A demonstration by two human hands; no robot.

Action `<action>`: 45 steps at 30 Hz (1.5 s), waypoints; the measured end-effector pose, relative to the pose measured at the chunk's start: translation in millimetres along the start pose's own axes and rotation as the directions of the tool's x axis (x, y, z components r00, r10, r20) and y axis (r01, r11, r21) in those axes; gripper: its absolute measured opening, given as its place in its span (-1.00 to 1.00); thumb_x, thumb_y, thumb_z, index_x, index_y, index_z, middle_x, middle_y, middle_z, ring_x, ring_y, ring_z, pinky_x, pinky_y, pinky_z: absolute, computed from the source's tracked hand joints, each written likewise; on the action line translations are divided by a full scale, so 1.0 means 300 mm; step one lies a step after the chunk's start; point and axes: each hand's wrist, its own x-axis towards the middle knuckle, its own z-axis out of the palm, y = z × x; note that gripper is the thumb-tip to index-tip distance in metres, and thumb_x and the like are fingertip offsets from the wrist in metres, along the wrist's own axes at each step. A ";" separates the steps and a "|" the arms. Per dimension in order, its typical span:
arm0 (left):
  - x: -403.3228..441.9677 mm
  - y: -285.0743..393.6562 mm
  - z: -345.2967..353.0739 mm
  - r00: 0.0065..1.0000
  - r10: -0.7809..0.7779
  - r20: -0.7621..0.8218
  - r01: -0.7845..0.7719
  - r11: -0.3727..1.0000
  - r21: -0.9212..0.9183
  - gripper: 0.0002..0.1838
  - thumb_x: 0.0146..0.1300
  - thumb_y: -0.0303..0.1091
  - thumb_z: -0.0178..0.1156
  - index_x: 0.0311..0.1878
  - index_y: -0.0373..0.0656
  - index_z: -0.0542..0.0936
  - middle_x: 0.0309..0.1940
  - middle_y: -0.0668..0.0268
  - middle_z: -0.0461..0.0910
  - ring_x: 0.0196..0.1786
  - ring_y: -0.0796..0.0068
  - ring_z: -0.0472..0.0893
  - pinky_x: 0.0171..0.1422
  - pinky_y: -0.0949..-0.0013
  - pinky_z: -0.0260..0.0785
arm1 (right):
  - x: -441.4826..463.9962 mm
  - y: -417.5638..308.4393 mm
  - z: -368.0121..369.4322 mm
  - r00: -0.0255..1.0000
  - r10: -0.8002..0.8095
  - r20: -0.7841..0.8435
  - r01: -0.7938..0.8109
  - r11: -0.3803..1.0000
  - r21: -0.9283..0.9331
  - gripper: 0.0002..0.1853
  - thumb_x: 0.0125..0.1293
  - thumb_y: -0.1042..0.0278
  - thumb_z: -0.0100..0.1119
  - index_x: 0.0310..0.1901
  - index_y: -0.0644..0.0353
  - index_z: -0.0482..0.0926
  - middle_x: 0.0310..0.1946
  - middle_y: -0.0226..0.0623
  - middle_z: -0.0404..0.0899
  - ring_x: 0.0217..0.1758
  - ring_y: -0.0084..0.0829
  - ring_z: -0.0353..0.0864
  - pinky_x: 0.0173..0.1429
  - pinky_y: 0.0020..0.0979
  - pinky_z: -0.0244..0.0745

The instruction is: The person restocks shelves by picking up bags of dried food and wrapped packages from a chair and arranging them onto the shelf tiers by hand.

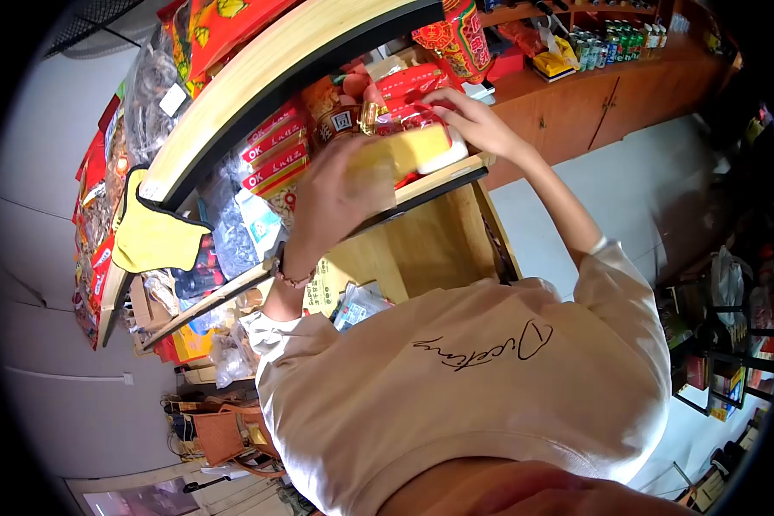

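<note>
My left hand (340,189), smeared by motion and with a beaded bracelet at the wrist, is over the front of a shelf of packaged goods. It seems closed on the near end of a blurred yellow thing (417,148), whose kind I cannot make out. My right hand (482,125) reaches in from the right, fingers stretched apart over red packets (413,83) and close to the yellow thing's far end. A rounded white thing (447,157) lies under that end. Left of the hands are red boxes marked OK (275,146) and a brown-and-red pouch (331,107).
A yellow cloth with dark edging (159,232) hangs over the wooden frame (258,69) on the left. Below the shelf edge is a wooden compartment (430,236) with packets. A cabinet (568,107) with rows of cans (619,45) stands back right.
</note>
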 end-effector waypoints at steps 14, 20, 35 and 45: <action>0.328 -0.267 0.081 0.990 0.143 0.007 -0.129 0.862 0.490 -0.48 -0.01 -0.44 0.20 0.11 -0.13 0.40 0.00 0.14 0.48 0.04 0.13 0.48 0.08 0.24 0.38 | 0.303 0.274 0.094 0.958 0.268 0.102 -0.115 0.684 -0.720 -0.68 0.19 0.10 0.04 -0.14 0.15 0.51 -0.31 -0.07 0.57 -0.12 -0.16 0.54 0.03 -0.17 0.25; 0.456 -0.376 0.140 0.925 0.328 0.191 -0.379 0.809 0.449 -0.47 -0.05 -0.44 0.23 0.08 -0.08 0.41 -0.03 0.22 0.49 0.04 0.14 0.48 0.07 0.26 0.39 | 0.093 0.130 0.115 0.982 -0.103 -0.158 -0.026 0.755 -0.655 -0.80 0.11 0.21 0.16 -0.23 0.04 0.53 -0.46 -0.25 0.56 -0.25 -0.28 0.53 -0.08 -0.26 0.19; 0.716 -0.711 0.276 0.878 -0.094 0.468 0.049 0.993 0.108 -0.44 0.12 -0.32 0.29 0.16 -0.21 0.32 -0.05 0.32 0.46 0.00 0.62 0.39 0.06 0.50 0.30 | -0.079 0.058 0.149 0.930 -0.162 -0.330 -0.032 0.858 -0.512 -0.66 -0.02 0.19 0.26 -0.17 0.09 0.56 -0.46 -0.32 0.54 -0.30 -0.33 0.47 -0.11 -0.37 0.26; 0.717 -0.657 0.257 0.804 0.059 0.592 0.002 0.995 -0.102 -0.62 0.16 -0.46 0.20 0.06 -0.22 0.42 -0.06 0.31 0.49 0.01 0.60 0.44 0.07 0.47 0.34 | -0.087 0.058 0.149 0.931 -0.137 -0.339 -0.039 0.884 -0.466 -0.64 0.01 0.22 0.26 -0.12 0.12 0.54 -0.43 -0.25 0.52 -0.27 -0.26 0.46 -0.10 -0.30 0.28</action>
